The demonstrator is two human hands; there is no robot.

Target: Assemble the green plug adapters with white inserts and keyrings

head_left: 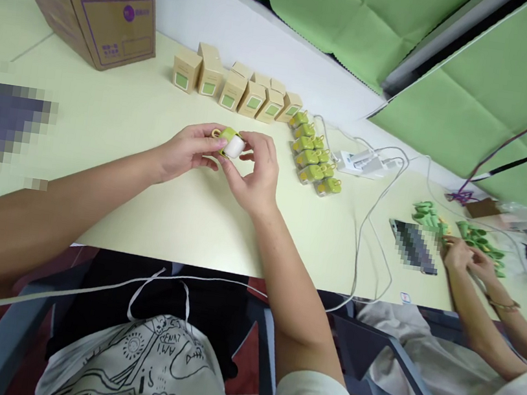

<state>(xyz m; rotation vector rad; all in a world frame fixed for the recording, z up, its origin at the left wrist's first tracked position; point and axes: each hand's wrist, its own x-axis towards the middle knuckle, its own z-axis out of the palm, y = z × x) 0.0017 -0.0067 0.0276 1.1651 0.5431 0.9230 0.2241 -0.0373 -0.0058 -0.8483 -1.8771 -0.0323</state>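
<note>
Above the table, I hold a small yellow-green case [227,133] between both hands. It has a ring on its left end, and a white rounded block [234,147] shows at its right side; I cannot tell exactly what it is. My left hand [190,149] is closed on the left part, thumb across the front. The fingers and thumb of my right hand [257,174] grip the right side around the white block. Further right, several similar yellow-green cases [313,172] with loops stand in rows, their lower parts clear or greyish.
Several small tan boxes [232,90] line the wall, beside a large cardboard box [108,12]. A power strip [359,162] and white cables [360,237] lie rightward. Another person's hands [461,257] handle green pieces [480,241] near a phone [413,246].
</note>
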